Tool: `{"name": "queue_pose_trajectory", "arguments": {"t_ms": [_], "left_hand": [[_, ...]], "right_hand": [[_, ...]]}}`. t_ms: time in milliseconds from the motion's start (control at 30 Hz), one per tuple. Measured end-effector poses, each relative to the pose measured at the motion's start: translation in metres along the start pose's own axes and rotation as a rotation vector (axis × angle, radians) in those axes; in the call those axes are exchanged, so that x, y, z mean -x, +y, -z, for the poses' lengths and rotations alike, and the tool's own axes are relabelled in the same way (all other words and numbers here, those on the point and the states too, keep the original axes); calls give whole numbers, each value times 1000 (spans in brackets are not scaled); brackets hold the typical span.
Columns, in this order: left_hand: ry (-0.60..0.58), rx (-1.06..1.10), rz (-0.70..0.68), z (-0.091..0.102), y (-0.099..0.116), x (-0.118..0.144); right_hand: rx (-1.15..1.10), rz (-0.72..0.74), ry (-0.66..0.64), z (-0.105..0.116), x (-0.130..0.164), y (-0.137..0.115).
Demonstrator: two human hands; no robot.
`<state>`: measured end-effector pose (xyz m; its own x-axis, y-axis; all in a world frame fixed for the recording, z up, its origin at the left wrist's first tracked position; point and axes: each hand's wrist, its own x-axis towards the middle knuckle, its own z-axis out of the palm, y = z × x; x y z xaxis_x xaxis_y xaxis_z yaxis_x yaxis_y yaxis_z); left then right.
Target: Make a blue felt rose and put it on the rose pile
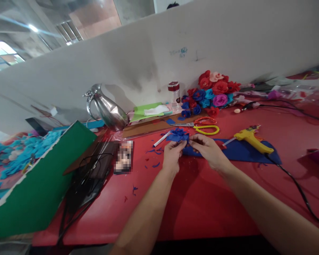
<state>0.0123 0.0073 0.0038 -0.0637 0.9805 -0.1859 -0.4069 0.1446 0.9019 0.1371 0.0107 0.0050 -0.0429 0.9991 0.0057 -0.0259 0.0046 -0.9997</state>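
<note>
Blue paper flower (177,135) pinched between both hands above the red bench (202,205), left hand (172,153) closed around its base, right hand (206,147) closed with fingertips on its lower edge beside a blue paper sheet (239,150). Seemingly mid-assembly, petals being pressed into shape; next move likely calling for a steady grip and glue from the yellow glue gun (251,139) just right. Beyond: scissors (202,124), a white marker (161,139), finished paper flowers (210,92) against the wall, a metal jug (106,108) left.
</note>
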Motion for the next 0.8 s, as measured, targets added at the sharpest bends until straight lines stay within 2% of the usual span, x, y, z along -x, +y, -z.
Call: {"name": "queue_pose_trajectory", "arguments": {"t_ms": [267, 800], "left_hand": [[17, 25, 30, -2, -1, 0], [-64, 51, 80, -3, -4, 2]], "right_hand": [[-7, 13, 21, -3, 1, -3], [-9, 2, 98, 0, 2, -9]]}}
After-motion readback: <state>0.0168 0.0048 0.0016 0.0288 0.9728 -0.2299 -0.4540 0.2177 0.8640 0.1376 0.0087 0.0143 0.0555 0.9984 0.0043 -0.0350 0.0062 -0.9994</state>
